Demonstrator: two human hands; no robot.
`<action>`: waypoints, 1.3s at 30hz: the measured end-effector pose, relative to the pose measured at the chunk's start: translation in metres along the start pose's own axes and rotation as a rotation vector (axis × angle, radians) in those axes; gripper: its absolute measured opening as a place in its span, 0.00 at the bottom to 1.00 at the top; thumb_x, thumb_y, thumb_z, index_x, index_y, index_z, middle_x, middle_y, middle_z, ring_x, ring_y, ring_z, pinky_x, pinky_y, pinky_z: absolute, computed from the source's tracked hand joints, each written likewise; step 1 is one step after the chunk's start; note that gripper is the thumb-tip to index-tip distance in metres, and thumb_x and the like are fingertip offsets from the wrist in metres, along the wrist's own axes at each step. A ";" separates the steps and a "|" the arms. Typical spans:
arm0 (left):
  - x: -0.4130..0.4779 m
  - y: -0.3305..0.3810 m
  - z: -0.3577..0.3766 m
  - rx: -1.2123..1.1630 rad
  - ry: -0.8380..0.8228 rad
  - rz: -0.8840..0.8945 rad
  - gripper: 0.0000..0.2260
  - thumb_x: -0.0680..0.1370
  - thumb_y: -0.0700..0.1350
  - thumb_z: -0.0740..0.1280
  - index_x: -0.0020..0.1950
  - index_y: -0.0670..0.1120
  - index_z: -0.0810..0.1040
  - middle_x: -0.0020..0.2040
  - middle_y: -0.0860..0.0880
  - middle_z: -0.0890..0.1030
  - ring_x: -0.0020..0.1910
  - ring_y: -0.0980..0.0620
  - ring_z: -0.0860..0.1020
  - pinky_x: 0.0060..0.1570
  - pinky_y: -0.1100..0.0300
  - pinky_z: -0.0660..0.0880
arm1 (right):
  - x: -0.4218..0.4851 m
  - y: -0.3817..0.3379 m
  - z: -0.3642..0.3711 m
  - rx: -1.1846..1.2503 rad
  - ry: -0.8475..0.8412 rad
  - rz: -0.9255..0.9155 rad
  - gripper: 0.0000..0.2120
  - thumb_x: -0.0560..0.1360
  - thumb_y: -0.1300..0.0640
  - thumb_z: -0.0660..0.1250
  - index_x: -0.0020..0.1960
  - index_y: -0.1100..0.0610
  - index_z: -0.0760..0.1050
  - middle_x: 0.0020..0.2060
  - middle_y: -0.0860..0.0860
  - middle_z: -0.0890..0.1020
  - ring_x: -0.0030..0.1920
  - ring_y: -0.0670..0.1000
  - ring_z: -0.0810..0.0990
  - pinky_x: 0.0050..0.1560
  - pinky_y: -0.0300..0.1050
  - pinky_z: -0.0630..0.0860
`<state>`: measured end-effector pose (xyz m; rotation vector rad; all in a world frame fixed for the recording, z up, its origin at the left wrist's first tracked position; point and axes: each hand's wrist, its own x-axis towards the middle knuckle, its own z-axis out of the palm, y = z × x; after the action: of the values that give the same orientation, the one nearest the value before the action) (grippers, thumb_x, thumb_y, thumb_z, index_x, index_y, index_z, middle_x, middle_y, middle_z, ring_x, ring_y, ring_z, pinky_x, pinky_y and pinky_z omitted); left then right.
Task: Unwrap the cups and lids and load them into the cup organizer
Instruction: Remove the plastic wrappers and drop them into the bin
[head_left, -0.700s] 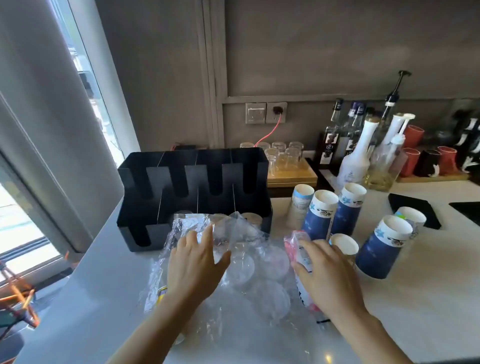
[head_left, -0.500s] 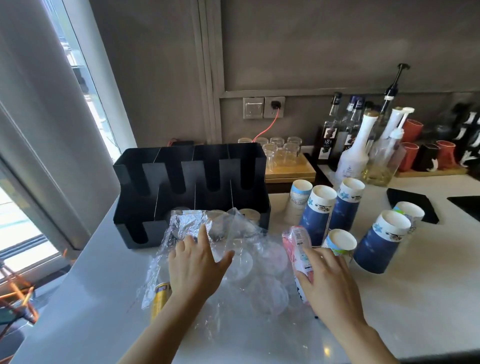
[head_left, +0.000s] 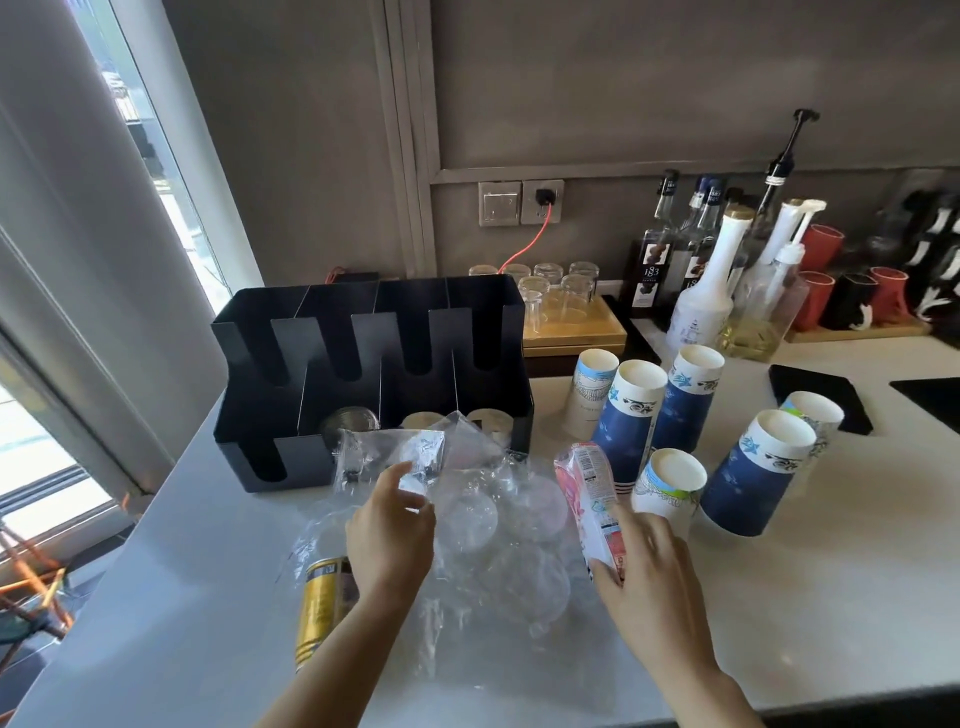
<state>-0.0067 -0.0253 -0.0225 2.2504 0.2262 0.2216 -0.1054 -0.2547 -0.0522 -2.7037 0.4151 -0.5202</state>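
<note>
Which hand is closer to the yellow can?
Left. The left hand is right beside the yellow can, just to its right, pinching the plastic wrap. The right hand is farther off across the wrap, gripping the pink packet.

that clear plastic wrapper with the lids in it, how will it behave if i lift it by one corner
The clear crinkled plastic wrapper is probably floppy: it lies in loose folds on the white counter. It likely weighs little, being thin film. The clear round lids inside lie scattered, not stacked, so they may slide about or spill.
</note>
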 end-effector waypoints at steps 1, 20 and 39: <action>-0.001 0.000 0.000 -0.013 0.004 -0.006 0.22 0.75 0.40 0.70 0.68 0.53 0.76 0.44 0.56 0.86 0.44 0.53 0.82 0.43 0.57 0.74 | 0.000 0.000 0.001 0.011 0.008 0.009 0.33 0.64 0.60 0.80 0.67 0.59 0.75 0.52 0.58 0.79 0.48 0.63 0.78 0.45 0.54 0.79; -0.022 0.047 -0.034 -0.704 0.077 -0.018 0.15 0.76 0.33 0.68 0.49 0.54 0.86 0.37 0.50 0.86 0.37 0.49 0.86 0.38 0.53 0.84 | 0.003 -0.016 -0.018 0.646 0.166 0.121 0.22 0.66 0.60 0.78 0.58 0.49 0.80 0.51 0.45 0.84 0.47 0.48 0.84 0.47 0.43 0.80; -0.060 0.106 -0.045 -0.902 -0.054 -0.082 0.12 0.77 0.34 0.69 0.51 0.49 0.87 0.41 0.47 0.88 0.35 0.53 0.85 0.33 0.60 0.81 | -0.008 -0.043 -0.039 1.589 -0.335 0.382 0.32 0.65 0.60 0.73 0.67 0.46 0.73 0.53 0.57 0.86 0.51 0.55 0.85 0.43 0.44 0.80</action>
<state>-0.0662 -0.0734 0.0827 1.3483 0.1455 0.1702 -0.1189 -0.2246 -0.0037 -1.0953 0.2202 -0.1157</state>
